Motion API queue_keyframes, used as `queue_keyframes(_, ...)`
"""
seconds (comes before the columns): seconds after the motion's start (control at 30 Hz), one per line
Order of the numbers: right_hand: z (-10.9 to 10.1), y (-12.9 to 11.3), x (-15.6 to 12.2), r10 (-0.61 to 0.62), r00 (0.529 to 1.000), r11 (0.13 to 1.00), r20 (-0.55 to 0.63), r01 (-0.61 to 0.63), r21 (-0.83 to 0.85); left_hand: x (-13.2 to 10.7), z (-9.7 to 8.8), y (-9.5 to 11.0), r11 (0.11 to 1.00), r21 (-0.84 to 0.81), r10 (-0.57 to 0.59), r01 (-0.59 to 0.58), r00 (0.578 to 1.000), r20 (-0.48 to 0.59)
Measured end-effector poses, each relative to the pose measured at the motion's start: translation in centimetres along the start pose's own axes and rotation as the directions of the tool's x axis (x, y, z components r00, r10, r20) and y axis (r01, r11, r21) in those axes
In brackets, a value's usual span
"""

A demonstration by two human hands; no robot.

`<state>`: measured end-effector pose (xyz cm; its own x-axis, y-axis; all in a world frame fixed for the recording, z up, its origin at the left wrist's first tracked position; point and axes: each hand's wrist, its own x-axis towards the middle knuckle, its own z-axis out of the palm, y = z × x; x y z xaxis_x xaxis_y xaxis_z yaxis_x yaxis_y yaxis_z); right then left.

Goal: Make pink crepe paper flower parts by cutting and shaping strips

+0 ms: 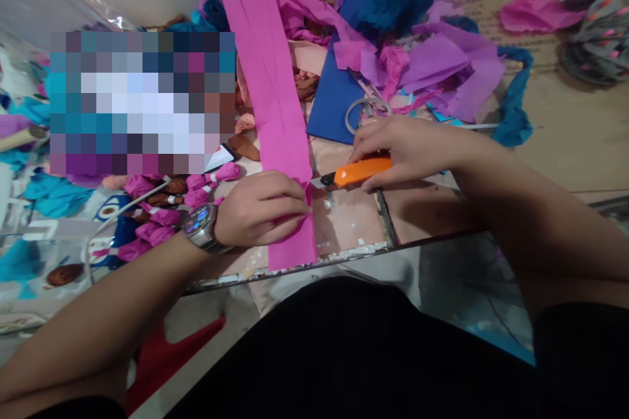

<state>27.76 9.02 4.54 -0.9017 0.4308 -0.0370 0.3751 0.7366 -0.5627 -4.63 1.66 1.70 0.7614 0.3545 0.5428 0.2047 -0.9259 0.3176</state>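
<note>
A long strip of pink crepe paper (280, 85) runs from the back of the table to its front edge. My left hand (263, 209), with a watch (200, 228) on the wrist, lies across the strip, its fingers closed on the paper near the right edge. In my right hand (403, 150) is an orange box cutter (361, 171), gripped by the handle. Its blade is out and points left, at the strip's right edge beside my left fingertips. The paper is puckered there. Whether the blade has gone into the paper, I cannot tell.
Scissors (366, 111) lie behind my right hand, by a blue sheet (334, 105). Crumpled purple paper (442, 72) and teal paper (398, 0) are heaped at the back. Several pink wrapped bundles (157, 213) sit left, below a blurred-out patch. Cardboard (555, 124) covers the right side.
</note>
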Motion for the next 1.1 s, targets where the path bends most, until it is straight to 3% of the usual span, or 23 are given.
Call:
queue_keyframes(0.2,0.6,-0.1,0.2,0.023,0.999,0.999,-0.048,-0.025,-0.033,-0.3,0.0,0.3,0.993,-0.047,-0.109,0.106,0.991,-0.071)
queue_keyframes(0.43,1.0,-0.4,0.3,0.053,0.997,0.992,-0.057,-0.059,-0.115,-0.4,0.1,0.2,0.991,-0.062,-0.124,0.120,0.990,-0.065)
queue_keyframes(0.6,0.3,-0.3,-0.2,-0.025,0.999,0.998,-0.033,0.022,-0.065,-0.5,-0.1,0.2,0.988,-0.056,-0.150,0.146,0.986,-0.069)
queue_keyframes(0.87,0.7,-1.0,0.2,-0.025,1.000,0.997,-0.005,0.024,-0.067,-0.5,-0.2,0.3,0.988,-0.041,-0.152,0.150,0.986,-0.065)
queue_keyframes(1.1,-0.1,-0.6,-0.3,-0.095,0.994,0.995,0.052,0.094,0.022,0.0,-0.3,0.6,0.983,-0.012,-0.186,0.185,0.979,-0.087)
